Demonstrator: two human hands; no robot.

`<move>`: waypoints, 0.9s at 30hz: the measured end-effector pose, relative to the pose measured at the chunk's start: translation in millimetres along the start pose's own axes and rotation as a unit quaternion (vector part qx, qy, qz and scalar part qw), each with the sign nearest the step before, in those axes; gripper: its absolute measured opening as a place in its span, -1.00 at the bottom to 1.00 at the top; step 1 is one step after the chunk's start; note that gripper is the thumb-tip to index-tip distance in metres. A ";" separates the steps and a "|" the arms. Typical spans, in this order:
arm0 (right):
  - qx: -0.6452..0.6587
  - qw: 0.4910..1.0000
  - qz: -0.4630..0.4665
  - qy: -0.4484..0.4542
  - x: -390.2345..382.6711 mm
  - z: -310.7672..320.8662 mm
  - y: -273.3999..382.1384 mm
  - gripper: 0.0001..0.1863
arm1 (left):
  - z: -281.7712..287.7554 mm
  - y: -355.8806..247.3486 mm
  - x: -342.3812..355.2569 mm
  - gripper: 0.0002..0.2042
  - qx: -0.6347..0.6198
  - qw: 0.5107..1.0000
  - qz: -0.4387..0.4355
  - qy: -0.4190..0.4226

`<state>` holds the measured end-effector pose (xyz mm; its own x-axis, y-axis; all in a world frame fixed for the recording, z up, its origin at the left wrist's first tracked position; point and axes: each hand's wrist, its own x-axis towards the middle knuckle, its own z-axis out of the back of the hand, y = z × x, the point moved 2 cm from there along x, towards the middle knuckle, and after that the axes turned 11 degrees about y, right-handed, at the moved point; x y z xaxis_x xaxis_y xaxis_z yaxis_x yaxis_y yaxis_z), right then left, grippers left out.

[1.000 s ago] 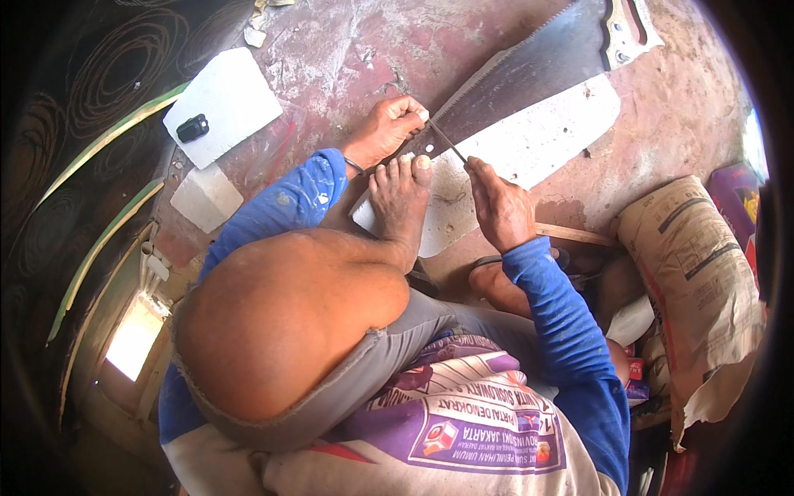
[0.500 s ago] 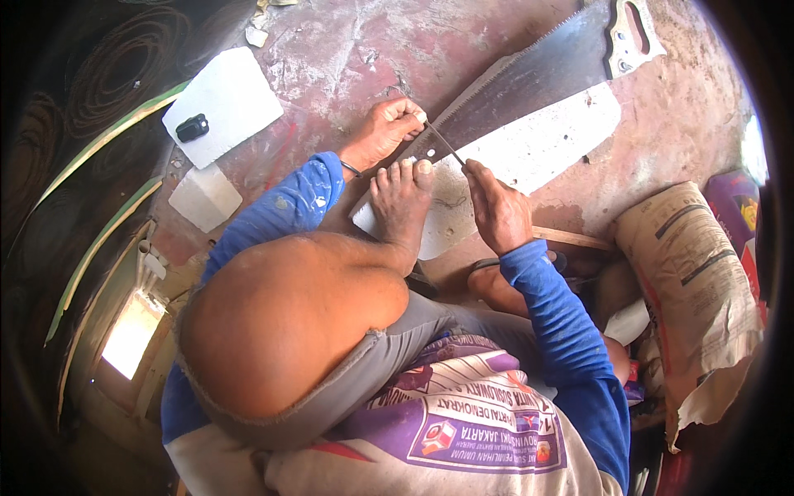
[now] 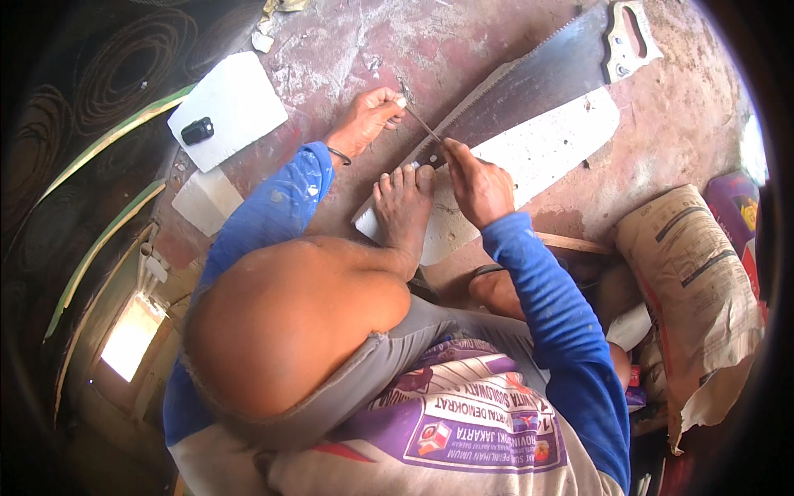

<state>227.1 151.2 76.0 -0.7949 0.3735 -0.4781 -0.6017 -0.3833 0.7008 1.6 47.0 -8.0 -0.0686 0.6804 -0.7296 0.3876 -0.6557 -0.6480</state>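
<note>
While a bare foot (image 3: pixel 400 202) seemingly steadies the handsaw (image 3: pixel 538 74) over a white board (image 3: pixel 562 140), the left hand (image 3: pixel 366 120) and right hand (image 3: pixel 480 186) hold opposite ends of a file-like rod (image 3: pixel 423 123) nearby, likely for control.

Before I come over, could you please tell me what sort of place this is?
Likely a makeshift workshop: a handsaw, a crumpled brown paper sack and a stained, worn floor are in view.

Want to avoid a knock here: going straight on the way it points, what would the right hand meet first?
Beyond the thin dark rod it holds, the right hand would probably meet the saw blade first; height is unclear, so it may pass above.
</note>
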 end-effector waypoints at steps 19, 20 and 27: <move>-0.017 1.000 0.012 -0.001 0.0 0.6 -3.7 -0.70 | -3.7 9.7 10.7 -0.84 0.023 1.000 0.006 0.012; -0.017 1.000 0.001 0.001 -7.4 0.7 -5.5 -0.71 | -6.1 8.8 5.9 -0.84 0.017 1.000 -0.009 0.024; -0.006 1.000 -0.018 0.001 -53.7 10.1 -12.9 -0.72 | -45.1 4.7 -16.7 -0.86 0.018 0.998 -0.018 0.055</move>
<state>278.3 144.7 98.0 -0.7733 0.3858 -0.5031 -0.6301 -0.3794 0.6775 46.0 47.3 10.9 0.0201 0.7341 -0.6787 0.3541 -0.6401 -0.6818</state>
